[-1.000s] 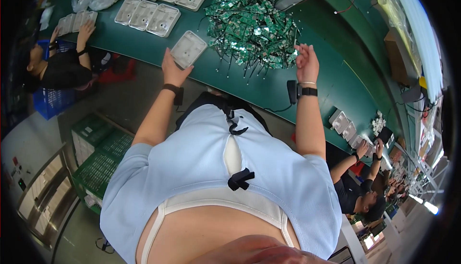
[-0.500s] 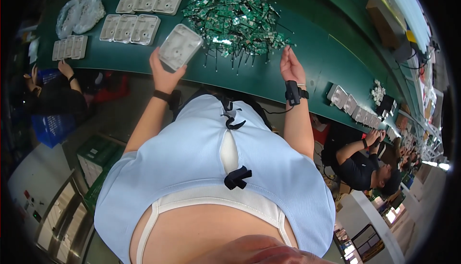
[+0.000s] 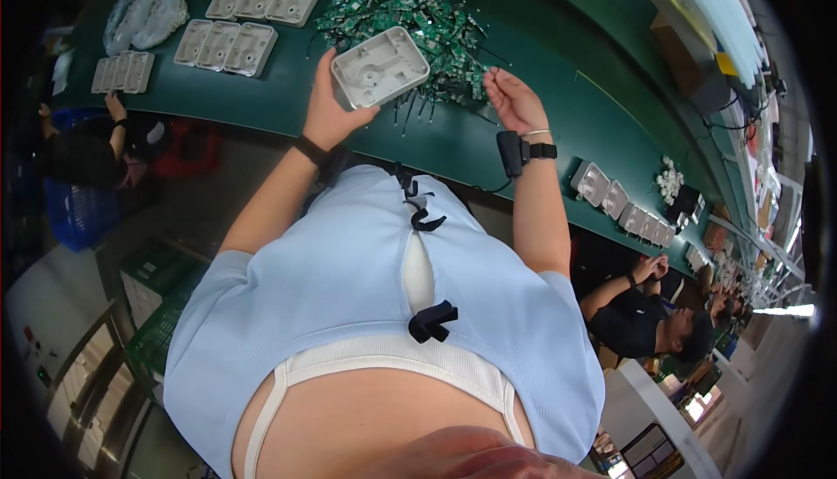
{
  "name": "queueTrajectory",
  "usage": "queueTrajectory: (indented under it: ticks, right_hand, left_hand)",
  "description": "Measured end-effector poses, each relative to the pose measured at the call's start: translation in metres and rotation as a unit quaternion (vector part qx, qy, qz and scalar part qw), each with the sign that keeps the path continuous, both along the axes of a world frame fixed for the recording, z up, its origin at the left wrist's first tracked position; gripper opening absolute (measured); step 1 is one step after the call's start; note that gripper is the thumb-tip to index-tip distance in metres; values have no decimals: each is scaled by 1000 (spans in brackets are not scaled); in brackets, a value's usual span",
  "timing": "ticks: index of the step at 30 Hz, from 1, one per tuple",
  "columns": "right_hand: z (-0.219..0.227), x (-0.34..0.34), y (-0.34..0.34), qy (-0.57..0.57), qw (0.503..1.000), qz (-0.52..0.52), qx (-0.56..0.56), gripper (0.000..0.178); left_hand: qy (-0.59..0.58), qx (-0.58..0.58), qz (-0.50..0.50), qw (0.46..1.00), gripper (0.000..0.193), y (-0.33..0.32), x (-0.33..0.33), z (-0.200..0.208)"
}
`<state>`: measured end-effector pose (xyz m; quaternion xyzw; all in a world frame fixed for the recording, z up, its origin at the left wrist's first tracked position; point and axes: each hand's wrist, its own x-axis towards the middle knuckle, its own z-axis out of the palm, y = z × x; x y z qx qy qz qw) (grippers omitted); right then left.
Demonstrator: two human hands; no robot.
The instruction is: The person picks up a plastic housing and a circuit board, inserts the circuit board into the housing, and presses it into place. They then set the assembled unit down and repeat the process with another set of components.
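My left hand (image 3: 330, 113) is closed on the edge of a white plastic housing (image 3: 382, 71), tilted with its open, ribbed inside facing up. The housing is held above the table, in front of a heap of small green circuit boards (image 3: 436, 21) with black wires, and hides part of it. At the right edge of that heap, my right hand (image 3: 517, 100) has its thumb and fingers pinched together. A thin strand shows by the fingertips, but what they hold is too small to make out.
Two rows of white housings (image 3: 235, 47) lie on the green table (image 3: 253, 100), left of the heap. A clear plastic bag (image 3: 146, 10) stands further left. More housings (image 3: 610, 196) line the right side, where a person in black (image 3: 641, 318) works. Another person (image 3: 87, 152) sits at the left.
My left hand has carried the housing right, in front of the circuit-board heap, and turned it. My right hand has shifted slightly left, its fingers now pinched at the heap's edge.
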<state>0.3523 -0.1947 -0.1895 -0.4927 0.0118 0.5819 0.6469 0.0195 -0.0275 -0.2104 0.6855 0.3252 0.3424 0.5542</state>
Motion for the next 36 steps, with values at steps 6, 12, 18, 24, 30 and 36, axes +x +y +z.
queueTrajectory:
  ticks: [6,12,18,24,30,36]
  right_hand:
    - [-8,10,-5,111,986,-12,125,20]
    - [-27,9,14,55,998,35,10,18]
    - [22,-17,9,80,985,-15,153,16]
    - [83,-63,5,-254,947,16,198,15]
    - [115,-94,9,-489,856,47,161,12]
    - [125,-106,6,-534,836,55,111,13]
  left_hand:
    - [-8,9,-8,1000,108,-16,19,19]
    - [1,6,8,1000,106,-23,32,26]
    - [52,101,20,993,106,-29,33,47]
    - [87,211,24,973,103,-39,46,96]
    - [87,260,-7,962,102,-46,53,125]
    - [89,263,-12,961,100,-52,54,130]
